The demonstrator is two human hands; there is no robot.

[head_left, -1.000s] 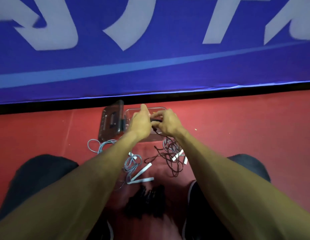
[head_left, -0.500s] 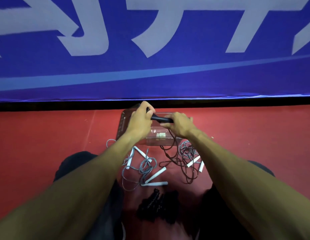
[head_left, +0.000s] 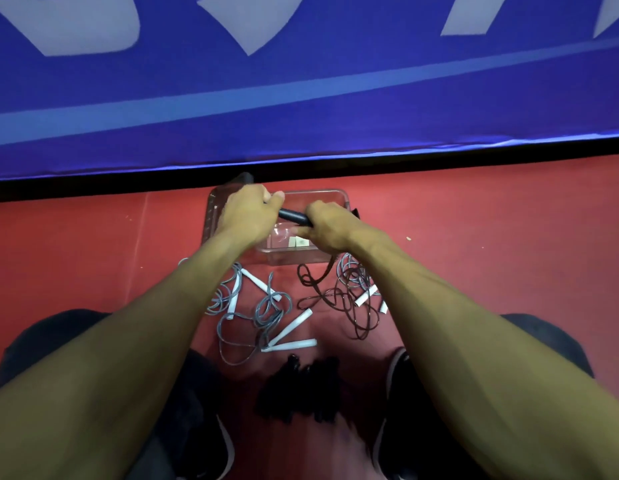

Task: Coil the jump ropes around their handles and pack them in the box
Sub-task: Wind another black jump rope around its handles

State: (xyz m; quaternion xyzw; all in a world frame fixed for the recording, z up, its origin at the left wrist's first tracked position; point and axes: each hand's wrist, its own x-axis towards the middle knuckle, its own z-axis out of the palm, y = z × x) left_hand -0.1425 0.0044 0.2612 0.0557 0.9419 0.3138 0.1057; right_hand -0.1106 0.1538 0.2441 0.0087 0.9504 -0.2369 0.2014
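Note:
Over the clear plastic box (head_left: 330, 195) my left hand (head_left: 247, 211) and my right hand (head_left: 330, 225) both grip a black jump-rope handle (head_left: 293, 216), one at each end. Its dark brown rope (head_left: 339, 301) hangs from my right hand into a loose tangle on the red floor. Grey ropes with white handles (head_left: 290, 323) lie uncoiled below the box, and more white handles (head_left: 366, 295) sit in the brown tangle. A black coiled bundle (head_left: 299, 389) lies near my feet.
The box's lid (head_left: 216, 209) stands at its left side, partly behind my left hand. A blue banner wall (head_left: 301, 98) rises right behind the box. My knees and shoes flank the ropes on the red floor (head_left: 76, 254).
My hands have drawn apart along the black handle, so more of it shows between them. The camera view has shifted.

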